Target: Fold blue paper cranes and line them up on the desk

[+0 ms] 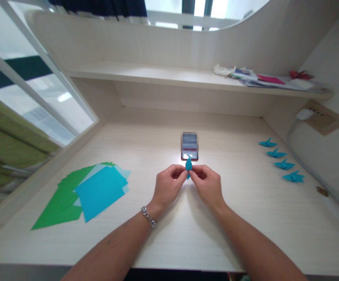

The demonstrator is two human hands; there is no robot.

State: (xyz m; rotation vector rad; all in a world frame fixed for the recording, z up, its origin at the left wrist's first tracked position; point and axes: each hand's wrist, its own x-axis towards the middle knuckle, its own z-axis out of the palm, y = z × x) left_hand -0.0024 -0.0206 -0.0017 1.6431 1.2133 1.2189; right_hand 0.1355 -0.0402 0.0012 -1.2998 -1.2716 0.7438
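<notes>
A: Who's at work here, & w/ what?

B: A person [113, 246] at a pale bench [146, 128], a small folded blue paper [189, 163] held up front betw. the L. hand [168, 182] & the R. hand [208, 182], approx. mid-bench.

A: How's the paper look?

B: Bright blue, slim, leaf-shaped: broadest nr. the middle, narrowing to a pt. at the top, w/ a short pt. showing below the fingertips. Creases too small to tell.

A: Which way's it pointing?

B: Long axis runs approx. straight away from the person. Upper tip's toward the phone [189, 142] (most of its screen is pixelated), overlapping the near edge in view; lower tip's toward the person. Can't tell if the paper touches the bench.

A: Hands?

B: Close together, each w/ thumb & fingertips clamped on one side of the paper. Chain bracelet [148, 217] on the L. wrist.

A: Surroundings?

B: At R., well apart from the hands, four folded blue birds [284, 164] in a slanting row. At L., blue sheets [102, 191] overlap green sheets [59, 205]. Above the bench's rear, a shelf [157, 74] w/ assorted papers [270, 79] at its R. end.
</notes>
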